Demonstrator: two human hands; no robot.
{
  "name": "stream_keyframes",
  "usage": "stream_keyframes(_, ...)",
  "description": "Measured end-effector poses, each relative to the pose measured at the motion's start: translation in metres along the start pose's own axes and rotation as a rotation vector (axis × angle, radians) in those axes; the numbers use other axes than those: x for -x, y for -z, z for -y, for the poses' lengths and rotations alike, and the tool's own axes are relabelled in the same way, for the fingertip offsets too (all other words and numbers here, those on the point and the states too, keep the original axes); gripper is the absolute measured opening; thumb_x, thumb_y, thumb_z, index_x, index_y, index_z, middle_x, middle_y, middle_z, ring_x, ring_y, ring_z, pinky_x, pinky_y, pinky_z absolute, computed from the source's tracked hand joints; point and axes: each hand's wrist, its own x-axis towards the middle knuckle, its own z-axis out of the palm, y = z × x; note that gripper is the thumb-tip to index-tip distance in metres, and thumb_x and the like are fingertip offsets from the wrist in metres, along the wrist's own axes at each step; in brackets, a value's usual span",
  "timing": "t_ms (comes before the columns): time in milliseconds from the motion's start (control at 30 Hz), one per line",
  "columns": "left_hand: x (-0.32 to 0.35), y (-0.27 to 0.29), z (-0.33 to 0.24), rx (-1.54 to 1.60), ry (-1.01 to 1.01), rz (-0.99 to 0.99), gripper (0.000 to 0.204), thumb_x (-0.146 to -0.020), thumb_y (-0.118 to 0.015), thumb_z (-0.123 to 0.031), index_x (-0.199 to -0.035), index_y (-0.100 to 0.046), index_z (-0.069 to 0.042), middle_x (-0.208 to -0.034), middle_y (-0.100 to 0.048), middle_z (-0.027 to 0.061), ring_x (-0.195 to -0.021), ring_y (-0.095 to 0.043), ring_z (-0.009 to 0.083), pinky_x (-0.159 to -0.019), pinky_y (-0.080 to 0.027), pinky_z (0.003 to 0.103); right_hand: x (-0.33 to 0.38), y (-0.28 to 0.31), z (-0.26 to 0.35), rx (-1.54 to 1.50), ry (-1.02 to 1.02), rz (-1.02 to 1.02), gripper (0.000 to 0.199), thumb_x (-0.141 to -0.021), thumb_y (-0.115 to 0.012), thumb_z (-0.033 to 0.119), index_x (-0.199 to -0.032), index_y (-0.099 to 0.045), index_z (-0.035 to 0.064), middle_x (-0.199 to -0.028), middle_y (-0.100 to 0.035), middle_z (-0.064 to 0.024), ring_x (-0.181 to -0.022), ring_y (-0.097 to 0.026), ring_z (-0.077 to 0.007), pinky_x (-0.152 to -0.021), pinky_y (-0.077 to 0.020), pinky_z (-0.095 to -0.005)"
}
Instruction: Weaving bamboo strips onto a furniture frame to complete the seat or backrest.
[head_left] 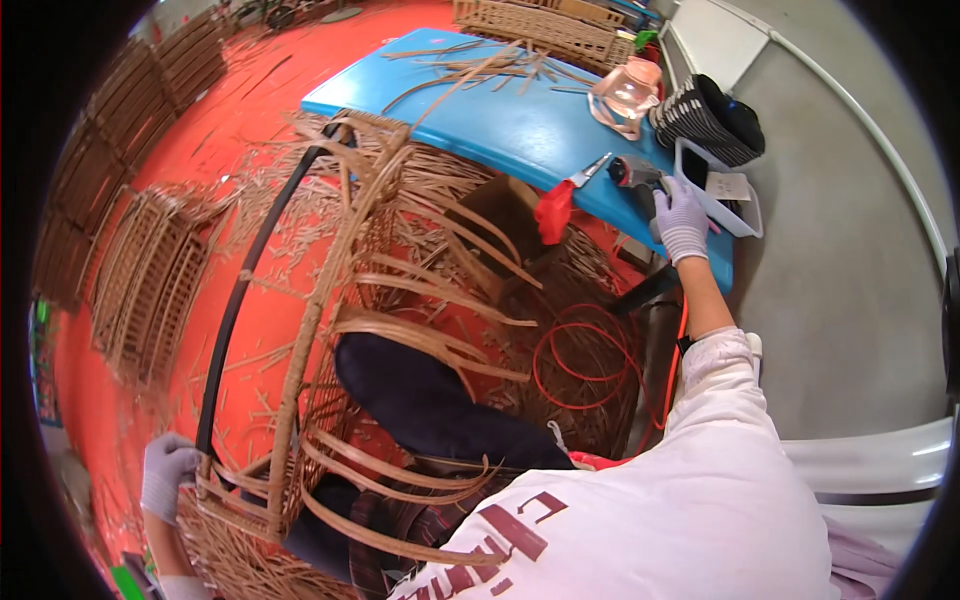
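My right hand (683, 218), gloved, is extended to the blue table (500, 125). Its fingers curl down over the handle of a grey tool (637, 178) lying at the table's near edge; the grip looks closed on the tool, though the palm side is hidden from me. An orange hose (590, 362) lies coiled on the floor below this forearm.

My left hand (168, 475), also gloved, is low at the left. Its fingers are clenched around the black frame (245, 270) where the lower end of the frame meets the woven edge of the chair (330, 330). The black bar curves up and away from that hand toward the table. Loose cane strips (430, 330) fan out from the chair's weave across my lap.

Just left of the tool, red-handled cutters (562, 200) lie on the table edge. Just right of the right hand stands a white tray (735, 205); it holds a dark flat item and a paper slip. Behind it sit a striped black bag (710, 120) and a clear pink jug (627, 95); I cannot tell the contents of either. Cane offcuts (480, 62) lie on the far part of the table, and a woven basket (540, 30) stands beyond them. Woven panels (150, 270) lie on the red floor (230, 130) at the left.
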Motion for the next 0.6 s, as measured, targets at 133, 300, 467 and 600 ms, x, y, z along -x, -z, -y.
stream_keyframes(133, -0.007, 0.001, -0.001, -0.026, 0.062, -0.009, 0.011, -0.074, -0.064, -0.006, -0.081, -0.064, 0.001, -0.067, -0.064, 0.0068, -0.053, -0.061, 0.0145, -0.048, -0.051, 0.026, -0.023, -0.013, -0.014, 0.093, -0.063, 0.109, 0.043, -0.094, -0.053, 0.043, -0.123, -0.062, 0.0137, -0.115, -0.064, -0.0184, -0.110, -0.060, -0.0369, -0.095, -0.0472, -0.0473)
stream_keyframes(300, -0.010, 0.001, 0.003, 0.019, 0.070, -0.010, 0.011, -0.073, -0.065, -0.006, -0.082, -0.064, 0.000, -0.067, -0.064, 0.0063, -0.054, -0.062, 0.0141, -0.049, -0.050, 0.026, -0.061, -0.031, -0.002, 0.068, -0.340, 0.305, 0.054, -0.087, -0.060, 0.052, -0.120, -0.065, 0.0093, -0.121, -0.065, -0.0207, -0.109, -0.063, -0.0376, -0.093, -0.0492, -0.0473)
stream_keyframes(467, 0.021, 0.018, 0.020, -0.020, -0.001, 0.017, 0.009, -0.075, -0.066, -0.013, -0.083, -0.066, -0.009, -0.069, -0.063, 0.0001, -0.059, -0.060, 0.0114, -0.056, -0.049, 0.027, -0.050, -0.068, 0.023, 0.217, -0.126, 0.636, 0.069, -0.081, -0.067, 0.053, -0.120, -0.062, -0.0024, -0.128, -0.060, -0.0272, -0.121, -0.057, -0.0410, -0.100, -0.0459, -0.0486)
stream_keyframes(600, 0.015, -0.004, -0.011, -0.232, -0.144, 0.088, 0.018, -0.082, -0.065, -0.022, -0.082, -0.068, -0.004, -0.066, -0.057, 0.0001, -0.062, -0.055, 0.0101, -0.059, -0.046, 0.028, -0.050, -0.080, -0.042, -0.091, 0.094, 0.368, 0.071, -0.085, -0.068, 0.035, -0.139, -0.045, -0.0044, -0.139, -0.050, -0.0285, -0.129, -0.050, -0.0403, -0.107, -0.0398, -0.0446)
